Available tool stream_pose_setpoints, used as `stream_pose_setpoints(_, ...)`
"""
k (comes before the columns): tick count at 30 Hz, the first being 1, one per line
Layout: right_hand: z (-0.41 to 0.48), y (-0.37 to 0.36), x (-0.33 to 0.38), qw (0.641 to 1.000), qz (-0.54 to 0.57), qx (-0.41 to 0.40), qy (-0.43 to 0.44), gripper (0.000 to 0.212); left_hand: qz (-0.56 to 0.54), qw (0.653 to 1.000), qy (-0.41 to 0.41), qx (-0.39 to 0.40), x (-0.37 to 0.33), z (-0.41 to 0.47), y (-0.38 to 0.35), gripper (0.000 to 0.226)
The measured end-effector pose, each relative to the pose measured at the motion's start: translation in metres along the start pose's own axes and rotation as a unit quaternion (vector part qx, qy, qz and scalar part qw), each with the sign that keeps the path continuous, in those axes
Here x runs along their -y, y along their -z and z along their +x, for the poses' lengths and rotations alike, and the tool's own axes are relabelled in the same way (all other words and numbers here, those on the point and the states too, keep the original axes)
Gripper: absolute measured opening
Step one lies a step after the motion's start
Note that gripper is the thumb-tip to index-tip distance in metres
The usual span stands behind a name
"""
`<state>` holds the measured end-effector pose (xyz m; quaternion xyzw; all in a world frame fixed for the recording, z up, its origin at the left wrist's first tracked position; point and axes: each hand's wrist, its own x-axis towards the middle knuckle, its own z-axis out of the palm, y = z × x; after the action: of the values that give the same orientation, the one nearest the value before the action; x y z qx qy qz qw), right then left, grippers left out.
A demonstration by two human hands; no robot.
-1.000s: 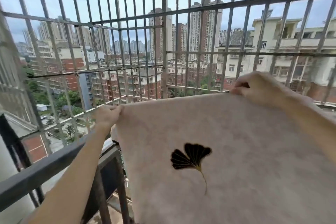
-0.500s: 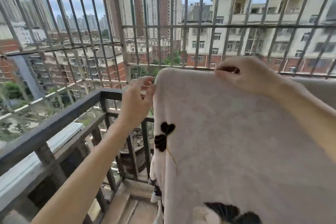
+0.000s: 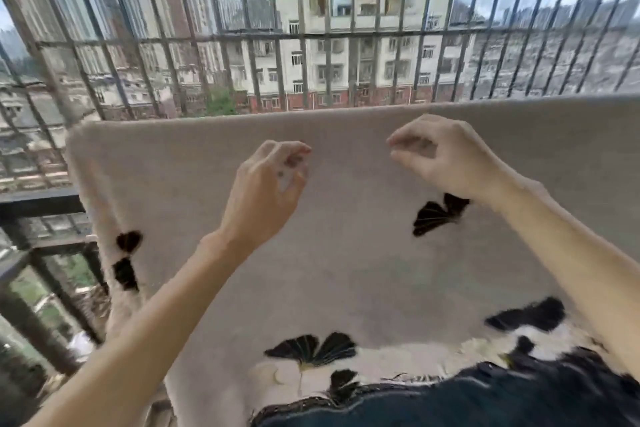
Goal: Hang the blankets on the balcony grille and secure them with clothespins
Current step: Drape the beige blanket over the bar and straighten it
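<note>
Blanket (image 3: 346,253) draped over the grille (image 3: 304,38) rail, top edge along it. Left hand (image 3: 266,191) and right hand (image 3: 443,159) in front, fingers loosely curled, holding nothing. Dark railing (image 3: 38,199) at left edge.

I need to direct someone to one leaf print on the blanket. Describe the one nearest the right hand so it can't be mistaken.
Start at the cream blanket draped over the balcony grille. Find the right hand in front of it; the leaf print sits just below that wrist. It is the only dark fan-shaped leaf high in the blanket's middle; the others lie at the left edge or near the bottom.
</note>
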<state>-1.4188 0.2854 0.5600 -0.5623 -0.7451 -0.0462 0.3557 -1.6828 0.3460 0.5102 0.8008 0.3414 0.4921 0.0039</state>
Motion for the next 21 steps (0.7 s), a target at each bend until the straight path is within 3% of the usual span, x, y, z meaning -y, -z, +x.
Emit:
stream_pose_setpoints(6, -0.097, 0.051, -0.106, 0.988, 0.024, 0.000, -0.151, 0.019, -0.072, 0.994, 0.047, 0.074, -0.078, -0.023, -0.110, 0.022)
stream_pose_setpoints(13, -0.219, 0.083, -0.217, 0.931, 0.077, 0.016, -0.356, 0.030, -0.173, 0.961, 0.114, 0.183, -0.164, -0.057, -0.240, 0.018)
stream_pose_setpoints(21, -0.315, 0.109, -0.317, 0.888, 0.062, 0.014, -0.456, 0.031, -0.208, 0.919, 0.106, 0.318, -0.243, -0.070, -0.374, 0.018)
